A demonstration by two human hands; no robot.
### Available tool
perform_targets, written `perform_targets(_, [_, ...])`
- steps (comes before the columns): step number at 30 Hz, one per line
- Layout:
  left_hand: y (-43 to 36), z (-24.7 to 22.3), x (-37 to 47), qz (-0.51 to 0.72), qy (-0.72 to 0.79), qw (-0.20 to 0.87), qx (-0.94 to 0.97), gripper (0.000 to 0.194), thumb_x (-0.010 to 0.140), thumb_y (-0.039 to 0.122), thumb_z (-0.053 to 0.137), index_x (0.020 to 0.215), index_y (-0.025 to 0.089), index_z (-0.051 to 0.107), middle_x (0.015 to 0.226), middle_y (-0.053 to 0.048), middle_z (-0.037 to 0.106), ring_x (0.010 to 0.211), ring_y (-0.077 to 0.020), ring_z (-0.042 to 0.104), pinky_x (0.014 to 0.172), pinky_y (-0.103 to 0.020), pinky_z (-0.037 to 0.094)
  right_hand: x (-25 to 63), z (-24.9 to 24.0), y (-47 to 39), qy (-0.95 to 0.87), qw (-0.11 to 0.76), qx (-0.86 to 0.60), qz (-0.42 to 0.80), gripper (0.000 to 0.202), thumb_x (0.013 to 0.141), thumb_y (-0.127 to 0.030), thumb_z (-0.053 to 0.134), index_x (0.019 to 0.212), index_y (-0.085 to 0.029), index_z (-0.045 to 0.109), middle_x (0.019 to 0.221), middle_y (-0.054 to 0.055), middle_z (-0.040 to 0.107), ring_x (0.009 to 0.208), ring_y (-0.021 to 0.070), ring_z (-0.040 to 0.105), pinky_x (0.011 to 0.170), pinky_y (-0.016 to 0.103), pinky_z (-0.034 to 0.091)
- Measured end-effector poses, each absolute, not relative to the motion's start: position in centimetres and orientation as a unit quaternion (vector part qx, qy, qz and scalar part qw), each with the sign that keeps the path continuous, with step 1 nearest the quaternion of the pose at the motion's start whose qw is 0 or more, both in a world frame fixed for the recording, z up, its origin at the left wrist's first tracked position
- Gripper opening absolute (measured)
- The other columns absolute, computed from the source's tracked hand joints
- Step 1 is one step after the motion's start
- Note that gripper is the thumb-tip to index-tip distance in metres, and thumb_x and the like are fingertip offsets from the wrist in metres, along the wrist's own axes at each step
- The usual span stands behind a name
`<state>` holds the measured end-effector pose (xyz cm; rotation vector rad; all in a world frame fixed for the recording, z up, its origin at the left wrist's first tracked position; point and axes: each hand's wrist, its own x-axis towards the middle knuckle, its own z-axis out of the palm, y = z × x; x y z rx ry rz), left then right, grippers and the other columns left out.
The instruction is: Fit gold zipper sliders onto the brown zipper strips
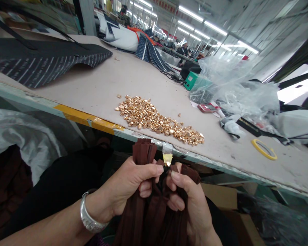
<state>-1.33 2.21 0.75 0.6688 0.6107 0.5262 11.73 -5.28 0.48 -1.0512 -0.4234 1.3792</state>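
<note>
My left hand, with a silver bangle on its wrist, is closed around a bundle of dark brown zipper tapes whose ends stick up above the fist. My right hand pinches more brown tape close by, and several strips hang down between both hands. Between my fingertips, a small clear-and-yellow taped holder juts from the table edge, with a small gold piece at its tip. Tape ends held in each hand are close to this tip; whether they touch it I cannot tell. Beyond lies a pile of gold zipper sliders.
The table has yellow tape along its front edge. Dark printed material lies at left. At right are a green box, clear plastic bags and a yellow tape roll. A cardboard box stands below the table.
</note>
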Motion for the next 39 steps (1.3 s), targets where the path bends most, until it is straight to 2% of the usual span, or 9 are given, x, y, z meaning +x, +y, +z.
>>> perform_targets(8, [2.3, 1.0, -0.7, 0.244, 0.300, 0.866, 0.316, 0.021, 0.069, 0.023, 0.070, 0.057, 0.014, 0.055, 0.046, 0.007, 0.045, 0.035, -0.0005, 0.029, 0.035, -0.014, 0.021, 11.4, 0.4, -4.9, -0.209, 0.629, -0.453, 0.596, 0.027, 0.077, -0.027, 0.070, 0.062, -0.015, 0.051, 0.055, -0.007, 0.050, 0.032, -0.0001, 0.029, 0.032, 0.012, 0.023])
perform_targets(13, [2.2, 0.8, -0.5, 0.249, 0.302, 0.869, 0.304, 0.017, 0.069, 0.024, 0.071, 0.063, 0.013, 0.059, 0.050, 0.005, 0.051, 0.036, -0.0009, 0.032, 0.035, -0.014, 0.024, 11.5, 0.5, -4.6, -0.208, 0.631, -0.459, 0.590, 0.026, 0.078, -0.027, 0.070, 0.061, -0.015, 0.054, 0.054, -0.007, 0.048, 0.032, 0.0001, 0.030, 0.032, 0.012, 0.023])
perform_targets(17, [2.2, 1.0, -0.3, 0.266, 0.304, 0.859, 0.315, 0.017, 0.070, 0.023, 0.070, 0.061, 0.013, 0.059, 0.045, 0.006, 0.048, 0.036, -0.0014, 0.032, 0.035, -0.013, 0.025, 11.3, 0.5, -4.4, -0.214, 0.637, -0.456, 0.584, 0.026, 0.076, -0.027, 0.071, 0.060, -0.015, 0.054, 0.055, -0.005, 0.053, 0.032, 0.0001, 0.031, 0.031, 0.012, 0.024])
perform_targets(24, [2.4, 1.2, 0.1, 0.294, 0.303, 0.841, 0.337, 0.019, 0.073, 0.021, 0.070, 0.060, 0.014, 0.058, 0.052, 0.005, 0.054, 0.038, -0.0010, 0.034, 0.036, -0.013, 0.025, 11.3, 0.1, -4.0, -0.236, 0.650, -0.459, 0.558, 0.025, 0.079, -0.026, 0.069, 0.062, -0.015, 0.055, 0.054, -0.005, 0.055, 0.032, 0.0005, 0.033, 0.032, 0.012, 0.026])
perform_targets(28, [2.4, 1.1, 0.0, 0.295, 0.316, 0.825, 0.364, 0.022, 0.076, 0.026, 0.070, 0.061, 0.016, 0.057, 0.047, 0.007, 0.048, 0.038, -0.0026, 0.034, 0.038, -0.015, 0.025, 12.1, 0.0, -3.8, -0.274, 0.625, -0.475, 0.555, 0.026, 0.080, -0.030, 0.070, 0.064, -0.015, 0.055, 0.054, -0.005, 0.054, 0.033, 0.0012, 0.033, 0.032, 0.013, 0.025])
perform_targets(33, [2.1, 1.1, -0.5, 0.274, 0.373, 0.765, 0.447, 0.031, 0.080, 0.041, 0.067, 0.064, 0.017, 0.056, 0.041, 0.009, 0.040, 0.038, -0.0048, 0.033, 0.038, -0.016, 0.024, 13.4, 0.4, -3.7, -0.350, 0.579, -0.568, 0.468, 0.030, 0.084, -0.039, 0.068, 0.069, -0.016, 0.056, 0.053, -0.004, 0.054, 0.038, 0.0042, 0.035, 0.036, 0.016, 0.025])
perform_targets(37, [1.9, 1.0, -0.6, 0.282, 0.366, 0.766, 0.448, 0.033, 0.082, 0.042, 0.065, 0.062, 0.016, 0.056, 0.039, 0.008, 0.040, 0.037, -0.0048, 0.033, 0.038, -0.016, 0.025, 13.2, 1.0, -3.6, -0.392, 0.546, -0.614, 0.414, 0.033, 0.084, -0.041, 0.068, 0.066, -0.017, 0.055, 0.047, -0.006, 0.048, 0.040, 0.0067, 0.037, 0.039, 0.019, 0.028])
perform_targets(39, [1.8, 0.8, -0.4, 0.282, 0.356, 0.793, 0.405, 0.034, 0.082, 0.041, 0.064, 0.060, 0.017, 0.054, 0.037, 0.008, 0.039, 0.036, -0.0047, 0.032, 0.038, -0.016, 0.025, 12.8, 1.4, -3.3, -0.416, 0.548, -0.637, 0.347, 0.032, 0.085, -0.040, 0.067, 0.065, -0.017, 0.055, 0.047, -0.007, 0.046, 0.042, 0.0079, 0.039, 0.042, 0.020, 0.031])
